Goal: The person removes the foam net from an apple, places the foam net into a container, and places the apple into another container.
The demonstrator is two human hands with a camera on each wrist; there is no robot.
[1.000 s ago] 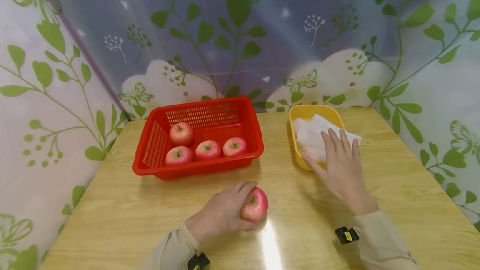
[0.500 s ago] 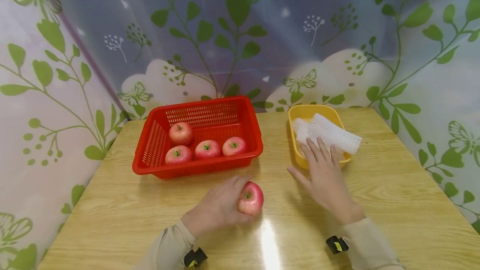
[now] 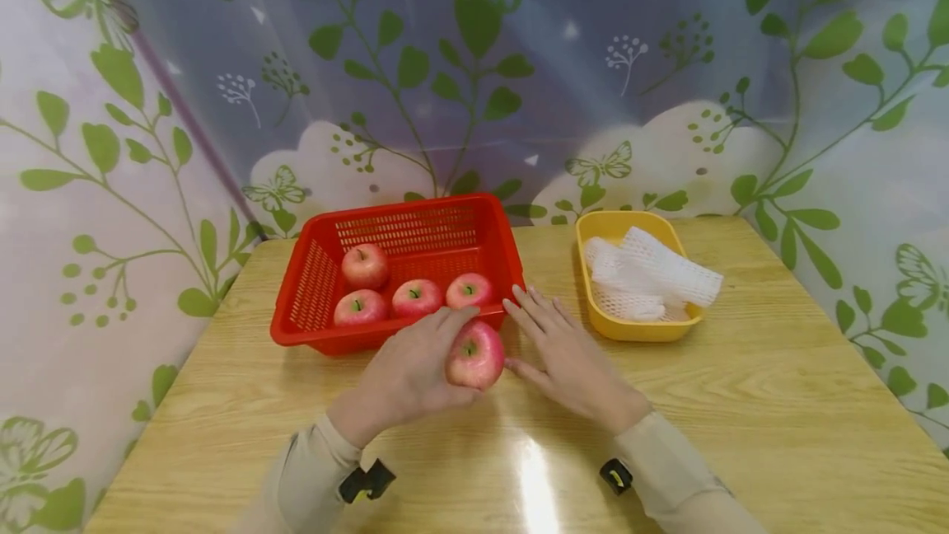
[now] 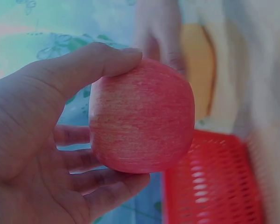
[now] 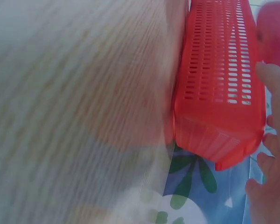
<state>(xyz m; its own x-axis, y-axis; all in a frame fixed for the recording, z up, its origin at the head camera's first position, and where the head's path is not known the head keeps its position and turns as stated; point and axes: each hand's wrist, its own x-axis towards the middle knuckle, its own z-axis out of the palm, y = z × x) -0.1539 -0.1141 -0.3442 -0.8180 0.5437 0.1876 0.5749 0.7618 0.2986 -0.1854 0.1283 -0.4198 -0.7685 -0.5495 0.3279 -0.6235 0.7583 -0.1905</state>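
Observation:
My left hand [image 3: 404, 377] grips a pink-red apple [image 3: 476, 357] just in front of the red basket [image 3: 319, 339]. In the left wrist view the thumb lies over the top of this apple [image 4: 142, 116], and the fingers curl beneath it. My right hand [image 3: 571, 361] is beside the apple, its fingers spread and pointing toward the basket's front right corner. In the right wrist view that hand [image 5: 277, 172] has loosely bent fingers near the blurred apple [image 5: 276, 35]. Several other apples [image 3: 359, 307] lie inside the basket, one behind a front row.
To the right stands a yellow basket [image 3: 641, 330] with white foam net sleeves [image 3: 660, 269] in it, one hanging over its right rim. All this is on a wooden table [image 3: 749, 402], backed and flanked by a leaf-patterned cloth [image 3: 415, 72].
My left hand has carried the apple up and left, closer to the red basket. My right hand has left the foam nets at the yellow basket and moved left to beside the apple.

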